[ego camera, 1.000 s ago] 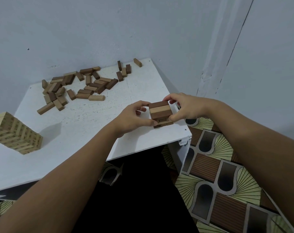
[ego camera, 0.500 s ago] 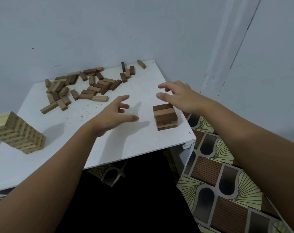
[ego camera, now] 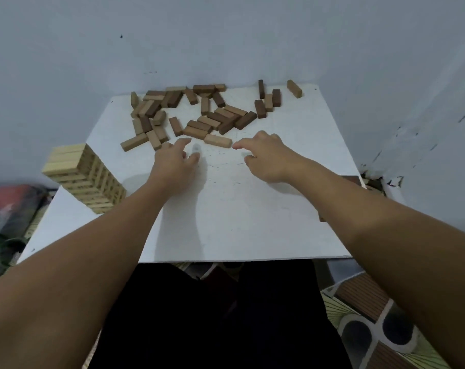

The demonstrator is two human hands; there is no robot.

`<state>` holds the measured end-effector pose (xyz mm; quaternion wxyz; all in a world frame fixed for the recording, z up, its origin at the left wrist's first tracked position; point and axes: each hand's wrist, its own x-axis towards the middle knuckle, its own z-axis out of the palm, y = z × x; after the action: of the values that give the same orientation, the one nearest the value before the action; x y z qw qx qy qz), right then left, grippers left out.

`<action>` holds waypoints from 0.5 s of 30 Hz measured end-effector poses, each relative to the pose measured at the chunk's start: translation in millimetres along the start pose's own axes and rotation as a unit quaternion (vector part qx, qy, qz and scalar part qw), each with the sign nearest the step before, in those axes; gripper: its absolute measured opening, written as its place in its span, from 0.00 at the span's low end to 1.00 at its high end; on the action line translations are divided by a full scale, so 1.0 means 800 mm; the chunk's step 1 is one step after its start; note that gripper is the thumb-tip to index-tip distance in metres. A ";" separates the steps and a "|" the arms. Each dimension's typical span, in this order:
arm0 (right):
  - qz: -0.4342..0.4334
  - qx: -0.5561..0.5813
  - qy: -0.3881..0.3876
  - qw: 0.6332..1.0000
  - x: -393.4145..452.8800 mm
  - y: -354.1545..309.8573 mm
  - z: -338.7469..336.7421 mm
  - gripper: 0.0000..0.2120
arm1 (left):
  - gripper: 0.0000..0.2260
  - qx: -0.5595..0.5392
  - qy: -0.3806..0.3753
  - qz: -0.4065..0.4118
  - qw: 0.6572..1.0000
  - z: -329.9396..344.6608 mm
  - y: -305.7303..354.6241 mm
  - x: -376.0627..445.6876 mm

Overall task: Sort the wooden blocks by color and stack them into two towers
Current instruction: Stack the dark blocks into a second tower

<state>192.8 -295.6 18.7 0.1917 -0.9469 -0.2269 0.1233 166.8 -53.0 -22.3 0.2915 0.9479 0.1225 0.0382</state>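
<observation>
White table (ego camera: 239, 225): both hands empty near loose blocks (ego camera: 199, 113), no writing legible.

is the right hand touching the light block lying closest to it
Cannot tell. In the head view the right hand's fingertip ends right at the corner of the light block, with no plain gap or contact visible.

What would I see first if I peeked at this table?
You'd first see two hands, the left hand and right hand, reaching empty across the white table. Just beyond them, at the far edge, lies a jumble of brown blocks. A tall pale tower stands at the table's left.
</observation>
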 end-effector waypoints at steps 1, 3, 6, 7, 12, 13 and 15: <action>-0.001 0.011 0.012 1.000 0.009 -0.004 0.008 0.23 | 0.22 0.005 0.008 0.008 1.000 0.003 -0.001 0.005; 0.005 0.066 0.050 0.997 0.026 -0.015 0.027 0.23 | 0.22 0.020 0.025 0.027 0.999 0.009 0.002 0.017; 0.041 0.108 0.108 0.987 0.051 -0.028 0.056 0.23 | 0.26 0.073 0.004 0.026 0.997 0.011 0.014 0.036; 0.055 0.093 0.119 0.987 0.057 -0.030 0.064 0.24 | 0.27 0.096 -0.014 0.020 0.995 0.009 0.018 0.043; 0.069 0.033 0.194 0.978 0.066 -0.033 0.090 0.20 | 0.27 0.155 -0.076 0.001 0.985 0.004 0.020 0.067; 0.069 0.035 0.213 0.974 0.065 -0.033 0.094 0.18 | 0.26 0.158 -0.074 0.000 0.985 0.004 0.019 0.067; 0.077 0.036 0.247 0.965 0.061 -0.035 0.098 0.13 | 0.25 0.152 -0.062 0.008 0.986 0.006 0.017 0.064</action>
<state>199.8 -225.4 -46.9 0.2658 -0.9550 -0.0938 -0.0922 220.1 -53.1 -18.4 0.1510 0.9826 0.1010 -0.0378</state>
